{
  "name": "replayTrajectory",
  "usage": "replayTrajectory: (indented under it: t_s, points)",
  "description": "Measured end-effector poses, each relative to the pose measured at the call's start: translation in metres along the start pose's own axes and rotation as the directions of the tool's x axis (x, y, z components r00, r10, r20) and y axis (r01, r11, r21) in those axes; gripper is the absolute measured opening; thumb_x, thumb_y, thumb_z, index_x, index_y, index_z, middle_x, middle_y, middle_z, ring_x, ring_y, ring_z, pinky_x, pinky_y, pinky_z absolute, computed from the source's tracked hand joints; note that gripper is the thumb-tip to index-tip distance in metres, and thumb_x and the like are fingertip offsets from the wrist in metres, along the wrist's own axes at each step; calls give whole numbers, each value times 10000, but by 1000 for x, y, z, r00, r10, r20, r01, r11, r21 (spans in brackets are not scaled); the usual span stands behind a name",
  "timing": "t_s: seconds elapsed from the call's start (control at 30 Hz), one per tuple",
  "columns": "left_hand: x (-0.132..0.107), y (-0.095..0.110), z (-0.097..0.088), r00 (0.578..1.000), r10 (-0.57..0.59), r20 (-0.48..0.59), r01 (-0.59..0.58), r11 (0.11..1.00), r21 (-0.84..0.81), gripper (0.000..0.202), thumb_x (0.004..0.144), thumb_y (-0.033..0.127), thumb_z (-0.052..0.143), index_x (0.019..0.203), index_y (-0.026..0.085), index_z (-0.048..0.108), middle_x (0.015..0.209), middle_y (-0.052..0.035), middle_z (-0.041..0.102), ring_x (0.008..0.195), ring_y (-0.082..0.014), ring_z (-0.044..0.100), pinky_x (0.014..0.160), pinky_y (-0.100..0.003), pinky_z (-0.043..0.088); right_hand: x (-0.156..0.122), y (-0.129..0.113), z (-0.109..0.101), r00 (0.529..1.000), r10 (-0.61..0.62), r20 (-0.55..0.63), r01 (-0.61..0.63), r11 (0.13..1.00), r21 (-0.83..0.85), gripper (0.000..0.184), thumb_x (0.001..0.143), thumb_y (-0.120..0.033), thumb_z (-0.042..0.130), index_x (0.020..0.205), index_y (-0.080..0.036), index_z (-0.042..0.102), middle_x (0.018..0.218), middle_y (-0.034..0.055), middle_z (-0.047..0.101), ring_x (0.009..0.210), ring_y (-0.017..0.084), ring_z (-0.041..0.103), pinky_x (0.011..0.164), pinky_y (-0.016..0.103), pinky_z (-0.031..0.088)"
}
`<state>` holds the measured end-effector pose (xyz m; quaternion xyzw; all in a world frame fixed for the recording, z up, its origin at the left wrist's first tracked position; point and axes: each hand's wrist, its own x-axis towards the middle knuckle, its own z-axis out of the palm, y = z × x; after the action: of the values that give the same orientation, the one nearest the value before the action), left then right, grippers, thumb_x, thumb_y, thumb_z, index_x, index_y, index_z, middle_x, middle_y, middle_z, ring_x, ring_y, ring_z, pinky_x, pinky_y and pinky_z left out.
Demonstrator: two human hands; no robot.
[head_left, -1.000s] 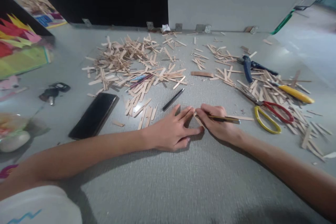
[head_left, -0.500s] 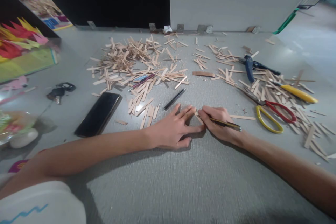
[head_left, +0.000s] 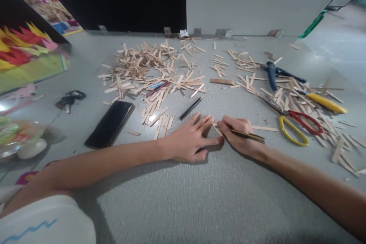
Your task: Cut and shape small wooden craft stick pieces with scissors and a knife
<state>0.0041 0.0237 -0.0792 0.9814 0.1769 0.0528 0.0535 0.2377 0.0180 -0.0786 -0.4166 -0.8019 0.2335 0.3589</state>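
My left hand (head_left: pixel 191 139) lies with its fingers spread on the grey table, fingertips against a small wooden craft stick (head_left: pixel 217 128). Beside it, my right hand (head_left: pixel 238 133) pinches a slim black-and-yellow pencil (head_left: pixel 249 136) in a writing grip, its back end pointing right. The pencil's tip is hidden by my fingers, close to the stick. Another craft stick (head_left: pixel 265 128) lies just right of that hand. A black pen (head_left: pixel 191 108) rests on the table beyond my left fingers.
Heaped craft sticks (head_left: pixel 140 63) spread across the back. On the right lie red-and-yellow-handled scissors (head_left: pixel 294 129), blue-handled pliers (head_left: pixel 271 75) and a yellow-handled tool (head_left: pixel 326 103) among more sticks. A phone (head_left: pixel 110 125) and keys (head_left: pixel 68 101) sit left. Upright panels (head_left: pixel 257 2) stand behind.
The pencil's back end has tipped slightly down and right. Both hands stay almost in place at the stick. The whole view has shifted a little.
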Motion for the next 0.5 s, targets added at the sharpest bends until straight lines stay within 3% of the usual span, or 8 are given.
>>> replayTrajectory:
  t_s: [0.1, 0.5]
  points:
    - [1, 1, -1, 1000, 0, -11, 0, 1000, -11, 533, 1006, 328, 588, 1533, 243, 574, 1602, -245, 531, 1545, -497, 399, 1194, -717, 346, 0, 0, -1, 999, 18, -32, -18, 1000, 4, 487, 1134, -417, 460, 696, -281, 298, 560, -91, 327, 474, 109, 288, 458, 271, 258]
    - [1, 2, -2, 1000, 3, -16, -3, 1000, 1, 508, 994, 339, 585, 1490, 228, 596, 1591, -255, 533, 1529, -511, 410, 1188, -709, 351, 4, 1, -1, 999, 38, 30, -39, 999, 31, 538, 1137, -553, 462, 690, -270, 363, 553, -76, 403, 479, 115, 347, 470, 272, 307]
